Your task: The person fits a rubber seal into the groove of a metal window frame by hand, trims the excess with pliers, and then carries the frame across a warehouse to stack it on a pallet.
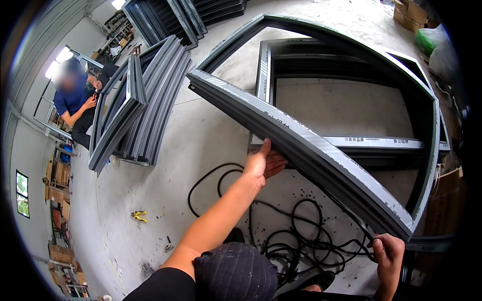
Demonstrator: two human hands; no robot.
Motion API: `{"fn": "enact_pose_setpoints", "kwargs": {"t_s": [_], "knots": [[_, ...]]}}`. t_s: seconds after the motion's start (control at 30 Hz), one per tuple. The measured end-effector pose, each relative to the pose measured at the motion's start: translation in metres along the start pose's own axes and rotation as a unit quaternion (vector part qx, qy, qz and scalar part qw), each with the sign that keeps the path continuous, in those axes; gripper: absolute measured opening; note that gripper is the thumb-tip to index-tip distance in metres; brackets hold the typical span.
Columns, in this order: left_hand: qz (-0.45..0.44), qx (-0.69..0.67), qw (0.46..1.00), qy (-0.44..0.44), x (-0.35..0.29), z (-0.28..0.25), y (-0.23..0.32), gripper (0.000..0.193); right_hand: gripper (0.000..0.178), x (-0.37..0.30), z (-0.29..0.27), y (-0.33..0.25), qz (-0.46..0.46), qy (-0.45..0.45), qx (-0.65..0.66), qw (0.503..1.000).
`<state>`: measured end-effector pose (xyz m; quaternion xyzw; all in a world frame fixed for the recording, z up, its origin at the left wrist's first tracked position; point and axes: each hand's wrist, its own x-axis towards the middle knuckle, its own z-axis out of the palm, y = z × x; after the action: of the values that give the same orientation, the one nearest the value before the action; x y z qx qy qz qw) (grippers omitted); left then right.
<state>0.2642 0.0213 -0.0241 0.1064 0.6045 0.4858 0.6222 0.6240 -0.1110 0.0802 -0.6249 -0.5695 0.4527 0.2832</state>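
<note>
A large grey metal window frame stands tilted before me, with patches of protective film on its faces. My left hand is at the near side of its lower bar, thumb up against the bar and fingers under the edge. By the frame's near right corner, my right hand is closed in a pinch on a thin black rubber strip. That strip runs along the underside of the bar toward my left hand. More of the black strip lies in loose coils on the floor below.
Another frame lies behind the tilted one. More frames lean in a stack at left, where a seated person works. Yellow-handled pliers and dark scraps lie on the floor. A cardboard box sits at far right.
</note>
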Motion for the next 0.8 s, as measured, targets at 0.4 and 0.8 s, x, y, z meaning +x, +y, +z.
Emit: {"fn": "enact_pose_setpoints", "kwargs": {"t_s": [0.4,0.8], "knots": [[0.029,0.005,0.998,-0.051,-0.003,-0.005,-0.003,0.047,0.012,0.004,-0.004,0.013,-0.231,0.170,-0.338,0.896],[-0.009,0.018,0.989,-0.145,-0.013,0.010,-0.013,0.042,0.018,-0.020,-0.101,0.103,-0.090,0.387,-0.387,0.832]]}}
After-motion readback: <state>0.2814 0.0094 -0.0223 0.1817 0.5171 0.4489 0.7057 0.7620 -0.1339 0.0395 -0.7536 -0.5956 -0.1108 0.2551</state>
